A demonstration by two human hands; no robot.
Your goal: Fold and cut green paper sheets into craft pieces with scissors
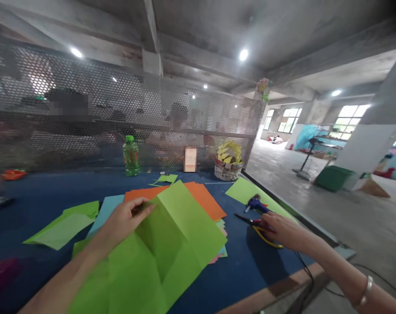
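My left hand (132,214) pinches the edge of a large green sheet of paper (185,244) with crease lines across it. The sheet is raised at an angle over a stack of coloured paper, where an orange sheet (204,200) shows on top. At the right, my right hand (278,229) is closed on a pair of scissors (250,220), dark blades pointing left and a yellow handle loop below. Just beyond the scissors lies a blue glue gun (257,204), on another green sheet (239,190). My right fingers are partly hidden.
Folded green paper (63,226) lies left on the blue table (244,270). A green bottle (131,156) and a basket with yellow paper (228,168) stand by the perforated metal screen (198,113). A black cable (307,272) hangs over the table's right edge.
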